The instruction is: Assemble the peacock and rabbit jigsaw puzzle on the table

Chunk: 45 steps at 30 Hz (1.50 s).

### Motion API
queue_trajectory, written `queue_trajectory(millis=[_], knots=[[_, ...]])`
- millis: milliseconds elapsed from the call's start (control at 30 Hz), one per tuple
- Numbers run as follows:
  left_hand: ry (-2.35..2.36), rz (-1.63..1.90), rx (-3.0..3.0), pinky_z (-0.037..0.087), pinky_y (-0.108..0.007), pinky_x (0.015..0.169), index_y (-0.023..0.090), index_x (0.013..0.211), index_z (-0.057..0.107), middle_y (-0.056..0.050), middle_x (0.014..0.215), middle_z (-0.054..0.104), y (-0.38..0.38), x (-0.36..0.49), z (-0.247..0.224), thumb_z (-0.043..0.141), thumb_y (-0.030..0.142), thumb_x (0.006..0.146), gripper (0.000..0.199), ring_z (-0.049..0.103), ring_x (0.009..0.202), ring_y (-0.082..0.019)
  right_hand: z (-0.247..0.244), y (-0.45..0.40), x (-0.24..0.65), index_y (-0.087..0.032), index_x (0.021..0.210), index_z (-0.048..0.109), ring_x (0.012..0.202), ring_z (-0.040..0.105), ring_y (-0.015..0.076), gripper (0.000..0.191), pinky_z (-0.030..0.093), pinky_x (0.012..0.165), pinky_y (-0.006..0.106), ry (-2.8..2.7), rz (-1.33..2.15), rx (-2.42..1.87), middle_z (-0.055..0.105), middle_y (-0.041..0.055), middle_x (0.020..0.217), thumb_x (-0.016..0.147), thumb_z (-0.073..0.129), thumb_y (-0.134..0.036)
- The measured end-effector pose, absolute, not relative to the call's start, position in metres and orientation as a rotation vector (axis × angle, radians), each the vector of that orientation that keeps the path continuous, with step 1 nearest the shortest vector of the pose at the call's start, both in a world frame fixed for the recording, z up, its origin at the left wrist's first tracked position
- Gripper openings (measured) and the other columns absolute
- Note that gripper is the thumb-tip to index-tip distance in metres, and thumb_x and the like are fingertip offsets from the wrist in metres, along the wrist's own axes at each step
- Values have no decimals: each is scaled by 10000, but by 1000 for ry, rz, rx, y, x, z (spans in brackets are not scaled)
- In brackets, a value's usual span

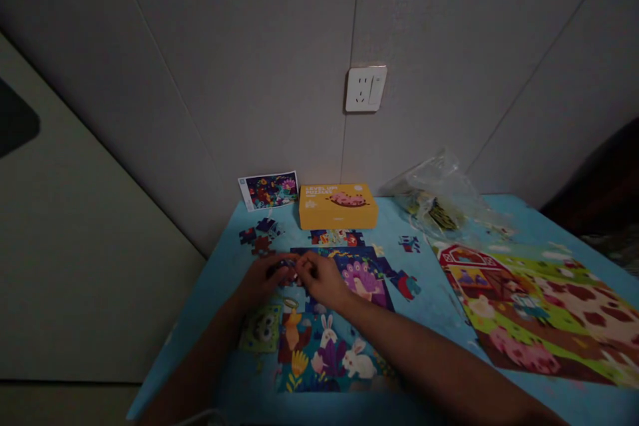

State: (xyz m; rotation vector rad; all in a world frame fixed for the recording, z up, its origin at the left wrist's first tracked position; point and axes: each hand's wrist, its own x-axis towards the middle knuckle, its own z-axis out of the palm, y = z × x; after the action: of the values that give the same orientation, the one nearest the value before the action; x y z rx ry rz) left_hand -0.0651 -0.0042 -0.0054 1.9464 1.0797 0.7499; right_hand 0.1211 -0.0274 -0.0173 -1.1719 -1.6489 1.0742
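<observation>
Both my hands meet over the upper left part of a partly joined puzzle (329,346) with rabbits and a pink peacock. My left hand (267,276) has its fingers curled around a dark puzzle piece (288,268). Right beside it, my right hand (319,276) is closed, its fingertips at the same piece; whether it grips the piece is too small to tell. Loose dark pieces (262,243) lie beyond my left hand. A joined strip of pieces (337,237) sits past the puzzle's top edge, and a piece with red (407,285) is at its right.
A yellow puzzle box (338,208) and a picture card (269,191) stand at the wall. Behind on the right is a clear plastic bag (439,203). A farm puzzle (539,313) covers the table's right side. One small piece group (409,243) lies between.
</observation>
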Motion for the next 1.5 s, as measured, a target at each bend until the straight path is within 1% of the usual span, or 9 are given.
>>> queue_trajectory(millis=[67, 233, 367, 467, 733, 1033, 1167, 1367, 1500], knots=[[1110, 720, 2065, 489, -262, 622, 156, 1230, 624, -24, 757, 688, -9, -69, -6, 507, 354, 906, 397, 614, 627, -149, -20, -27, 124, -185, 769, 571, 520, 543, 109, 75, 388, 525, 204, -1633, 1074, -1169, 599, -36, 567, 844, 563, -195], [1142, 836, 2316, 498, -339, 881, 183, 1229, 616, -96, 1077, 647, -14, -76, -2, 505, 284, 916, 347, 615, 994, -209, -19, -26, 128, -178, 763, 583, 515, 499, 102, 94, 360, 515, 204, -1607, 1101, -1172, 559, -40, 564, 846, 567, -219], [1171, 796, 2450, 474, -393, 950, 203, 1207, 620, -98, 1125, 609, -11, -84, -3, 649, 365, 845, 398, 563, 1081, -246, -21, -26, 128, -180, 764, 587, 496, 466, 94, 87, 341, 505, 203, -1618, 1124, -1158, 513, -57, 541, 841, 576, -219], [1150, 671, 2554, 474, -416, 929, 208, 1153, 651, -89, 1093, 608, -12, -89, -5, 753, 397, 750, 456, 545, 1058, -264, -22, -25, 128, -177, 770, 598, 502, 472, 96, 91, 348, 510, 206, -1604, 1122, -1158, 529, -51, 550, 841, 578, -230], [1129, 594, 2563, 443, -430, 950, 189, 1063, 616, -91, 1105, 569, -21, -87, 2, 691, 273, 761, 322, 509, 1079, -262, -22, -25, 127, -175, 758, 592, 478, 459, 98, 93, 333, 488, 207, -1578, 1155, -1153, 531, -52, 532, 835, 568, -222], [1124, 541, 2552, 423, -425, 962, 204, 989, 597, -83, 1111, 560, -29, -92, 15, 693, 309, 755, 274, 478, 1104, -270, -15, -27, 129, -174, 753, 581, 484, 458, 90, 95, 331, 497, 199, -1601, 1164, -1168, 532, -54, 537, 838, 569, -214], [1159, 539, 2458, 460, -401, 918, 202, 1020, 589, -70, 1043, 587, -31, -90, 16, 691, 314, 765, 297, 530, 1029, -247, -17, -27, 128, -170, 754, 586, 484, 447, 88, 93, 330, 494, 196, -1619, 1145, -1173, 518, -55, 536, 836, 565, -209], [1226, 657, 2345, 508, -365, 822, 195, 927, 599, -58, 946, 620, -25, -93, 13, 616, 294, 825, 143, 595, 903, -211, -20, -26, 128, -175, 730, 582, 504, 444, 91, 110, 339, 511, 199, -1633, 1133, -1164, 515, -52, 542, 829, 583, -222], [1236, 695, 2341, 509, -350, 800, 197, 915, 613, -48, 915, 638, -21, -96, 10, 612, 296, 834, 128, 613, 870, -200, -20, -26, 129, -175, 743, 594, 490, 431, 90, 95, 332, 507, 204, -1641, 1137, -1162, 493, -59, 535, 822, 588, -226]])
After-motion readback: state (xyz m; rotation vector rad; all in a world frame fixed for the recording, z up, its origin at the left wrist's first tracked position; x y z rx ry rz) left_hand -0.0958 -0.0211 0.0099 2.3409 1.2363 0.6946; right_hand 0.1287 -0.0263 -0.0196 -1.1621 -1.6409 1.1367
